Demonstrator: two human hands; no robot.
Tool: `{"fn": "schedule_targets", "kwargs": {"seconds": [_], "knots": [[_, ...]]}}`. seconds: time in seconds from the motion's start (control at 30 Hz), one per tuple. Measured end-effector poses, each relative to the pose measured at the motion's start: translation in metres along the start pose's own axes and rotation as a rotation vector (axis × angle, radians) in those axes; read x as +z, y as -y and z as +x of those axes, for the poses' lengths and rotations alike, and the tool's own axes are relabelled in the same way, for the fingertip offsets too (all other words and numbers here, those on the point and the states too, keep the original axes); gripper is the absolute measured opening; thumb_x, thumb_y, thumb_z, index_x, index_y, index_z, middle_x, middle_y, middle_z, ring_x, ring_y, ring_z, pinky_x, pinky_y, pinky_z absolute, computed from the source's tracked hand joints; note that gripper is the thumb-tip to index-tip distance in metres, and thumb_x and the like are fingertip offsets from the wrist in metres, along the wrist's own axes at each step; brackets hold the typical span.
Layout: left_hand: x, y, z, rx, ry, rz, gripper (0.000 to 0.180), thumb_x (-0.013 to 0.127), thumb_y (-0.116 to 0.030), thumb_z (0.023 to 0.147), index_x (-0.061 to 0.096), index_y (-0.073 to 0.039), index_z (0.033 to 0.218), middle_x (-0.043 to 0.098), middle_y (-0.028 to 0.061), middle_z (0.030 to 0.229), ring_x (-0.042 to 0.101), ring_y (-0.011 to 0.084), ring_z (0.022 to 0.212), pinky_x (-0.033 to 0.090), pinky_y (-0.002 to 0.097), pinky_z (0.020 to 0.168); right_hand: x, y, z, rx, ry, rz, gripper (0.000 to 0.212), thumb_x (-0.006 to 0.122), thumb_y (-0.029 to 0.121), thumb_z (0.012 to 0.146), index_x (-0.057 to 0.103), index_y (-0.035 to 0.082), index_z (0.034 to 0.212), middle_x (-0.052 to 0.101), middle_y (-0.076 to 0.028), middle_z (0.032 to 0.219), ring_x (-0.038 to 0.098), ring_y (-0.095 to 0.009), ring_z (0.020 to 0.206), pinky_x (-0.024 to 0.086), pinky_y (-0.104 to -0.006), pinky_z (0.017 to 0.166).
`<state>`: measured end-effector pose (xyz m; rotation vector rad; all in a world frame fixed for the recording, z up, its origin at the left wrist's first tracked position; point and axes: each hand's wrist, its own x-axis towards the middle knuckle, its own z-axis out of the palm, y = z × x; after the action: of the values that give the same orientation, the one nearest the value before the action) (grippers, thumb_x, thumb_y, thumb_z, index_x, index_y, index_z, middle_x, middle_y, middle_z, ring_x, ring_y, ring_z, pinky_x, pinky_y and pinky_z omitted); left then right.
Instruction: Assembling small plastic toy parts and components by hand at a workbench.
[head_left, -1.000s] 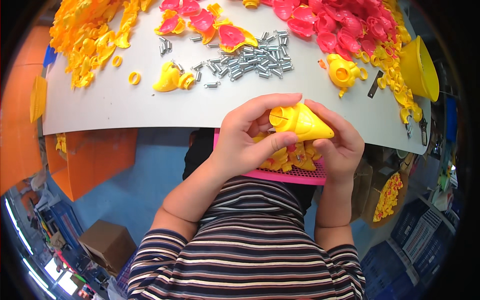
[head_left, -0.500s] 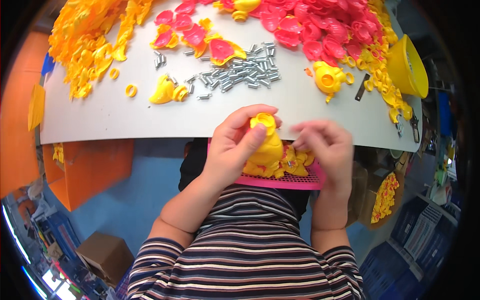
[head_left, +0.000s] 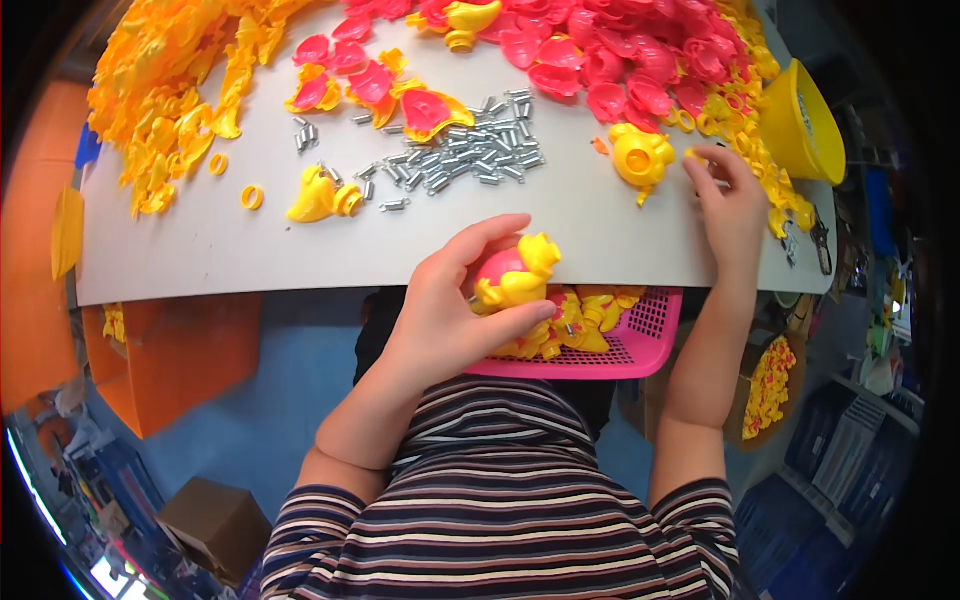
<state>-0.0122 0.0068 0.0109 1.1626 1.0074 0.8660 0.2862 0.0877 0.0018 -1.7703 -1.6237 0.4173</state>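
Note:
My left hand (head_left: 440,300) is closed around a yellow-and-pink plastic toy body (head_left: 512,276), its yellow neck pointing up and right. This is held above a pink mesh basket (head_left: 655,330) on my lap, which contains several yellow toy parts (head_left: 585,322). Reaching over the table to the right, my right hand (head_left: 735,195) has its thumb and forefinger pinched on a small yellow ring (head_left: 690,155), mostly covered by the fingertips. Just left of those fingers lies a yellow toy body (head_left: 640,158) with a round opening.
Metal springs (head_left: 460,150) lie mid-table beside a yellow toy part (head_left: 322,196). Behind are heaps of orange-yellow pieces (head_left: 150,80) and pink shells (head_left: 630,60). A yellow bucket (head_left: 805,125) lies tipped at the right. An orange bin (head_left: 190,350) stands below the table's left edge.
My right hand has moved from above the basket up and right to the yellow ring on the table. My left hand has turned the toy body, so its pink part now shows.

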Motion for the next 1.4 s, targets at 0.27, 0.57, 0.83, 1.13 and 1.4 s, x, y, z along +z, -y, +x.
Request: {"fn": "schedule_targets", "kwargs": {"seconds": [0.27, 0.57, 0.83, 1.13, 1.4], "knots": [[0.006, 0.003, 0.011, 0.383, -0.052, 0.317, 0.052, 0.084, -0.012, 0.068, 0.061, -0.002, 0.113, 0.066, 0.015, 0.111, 0.066, 0.029, 0.101, 0.052, 0.035, 0.087, 0.025, 0.071, -0.073, -0.001, 0.455, 0.908, 0.032, 0.073, 0.0, 0.077, 0.066, -0.007, 0.107, 0.064, -0.014, 0.104, 0.062, -0.019, 0.092, 0.05, -0.0254, 0.081], [0.009, -0.002, 0.006, 0.545, -0.023, 0.296, 0.052, 0.083, -0.007, 0.068, 0.062, -0.002, 0.115, 0.066, 0.0149, 0.113, 0.064, 0.0285, 0.104, 0.05, 0.0349, 0.09, 0.029, 0.069, -0.082, -0.223, 0.404, 1.065, 0.033, 0.074, -0.009, 0.075, 0.065, -0.007, 0.106, 0.061, -0.014, 0.106, 0.062, -0.017, 0.094, 0.052, -0.0255, 0.079], [-0.005, -0.012, 0.009, 0.523, 0.016, 0.457, 0.05, 0.079, -0.007, 0.07, 0.061, -0.004, 0.116, 0.063, 0.0142, 0.112, 0.062, 0.0292, 0.102, 0.05, 0.0358, 0.087, 0.02, 0.085, -0.077, -0.282, 0.353, 0.451, 0.041, 0.072, -0.006, 0.076, 0.063, 0.001, 0.116, 0.063, -0.012, 0.106, 0.066, -0.014, 0.085, 0.057, -0.0233, 0.068], [-0.004, -0.014, 0.009, 0.56, 0.033, 0.551, 0.049, 0.076, -0.006, 0.072, 0.06, -0.004, 0.119, 0.061, 0.014, 0.111, 0.062, 0.031, 0.101, 0.051, 0.0368, 0.086, 0.037, 0.056, -0.071, -0.416, 0.376, 0.819, 0.033, 0.078, 0.003, 0.077, 0.065, -0.006, 0.105, 0.07, -0.014, 0.099, 0.068, -0.017, 0.09, 0.056, -0.0269, 0.076], [0.0, -0.002, 0.01, 0.513, 0.029, 0.455, 0.049, 0.078, -0.005, 0.07, 0.059, -0.004, 0.115, 0.061, 0.0152, 0.111, 0.062, 0.0315, 0.102, 0.05, 0.0364, 0.088, 0.044, 0.088, -0.11, -0.135, 0.219, 0.608, 0.036, 0.05, 0.02, 0.101, 0.061, -0.009, 0.12, 0.067, -0.016, 0.115, 0.064, -0.014, 0.096, 0.05, -0.0243, 0.084]]}}
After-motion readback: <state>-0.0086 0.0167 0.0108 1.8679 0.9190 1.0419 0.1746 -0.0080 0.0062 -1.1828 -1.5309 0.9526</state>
